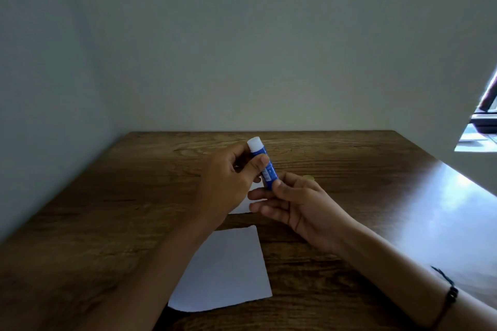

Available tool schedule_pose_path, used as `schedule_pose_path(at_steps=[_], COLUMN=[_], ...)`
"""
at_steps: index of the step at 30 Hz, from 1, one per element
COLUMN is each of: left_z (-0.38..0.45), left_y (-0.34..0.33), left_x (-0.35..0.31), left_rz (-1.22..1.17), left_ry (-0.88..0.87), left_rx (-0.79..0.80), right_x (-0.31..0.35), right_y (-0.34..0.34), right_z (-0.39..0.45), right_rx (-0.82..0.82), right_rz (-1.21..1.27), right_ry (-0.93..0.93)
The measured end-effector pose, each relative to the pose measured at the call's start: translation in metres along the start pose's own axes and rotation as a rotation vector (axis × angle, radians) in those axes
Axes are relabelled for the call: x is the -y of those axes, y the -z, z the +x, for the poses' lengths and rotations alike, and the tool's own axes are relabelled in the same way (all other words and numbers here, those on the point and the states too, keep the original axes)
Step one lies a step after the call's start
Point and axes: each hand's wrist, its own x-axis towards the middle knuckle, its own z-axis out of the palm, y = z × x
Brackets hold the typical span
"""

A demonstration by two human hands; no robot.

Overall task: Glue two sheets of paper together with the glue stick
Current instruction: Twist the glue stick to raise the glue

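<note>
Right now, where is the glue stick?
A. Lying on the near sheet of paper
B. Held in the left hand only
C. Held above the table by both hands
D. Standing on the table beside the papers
C: the left hand grips the upper part of the glue stick, and the right hand grips its lower end.

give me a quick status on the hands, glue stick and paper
Both hands on the glue stick: left hand near the white cap, right hand at the base. Cap still on. Near sheet bare on the table; second sheet mostly hidden behind the hands. Nothing in the way.

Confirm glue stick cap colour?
White cap on a blue glue stick; head view.
</note>
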Motion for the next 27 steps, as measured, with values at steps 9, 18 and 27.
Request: schedule_pose_path(at_steps=[9, 18, 27], left_z=[-0.0010, -0.0007, -0.0009], left_y=[-0.0001, -0.0009, -0.0002], left_x=[-0.0003, 0.0014, 0.0036], left_rz=[0.020, 0.067, 0.065], left_ry=[-0.011, -0.013, 0.011], left_rx=[-0.003, -0.011, -0.024], right_x=[0.0003, 0.0009, 0.0006], right_y=[-0.0002, 0.0001, -0.0007], right_z=[0.0001, 0.0005, -0.0001], right_rx=[-0.006, 0.005, 0.007], right_rz=[0.002, 0.021, 0.024], right_ry=[-0.008, -0.017, -0.025])
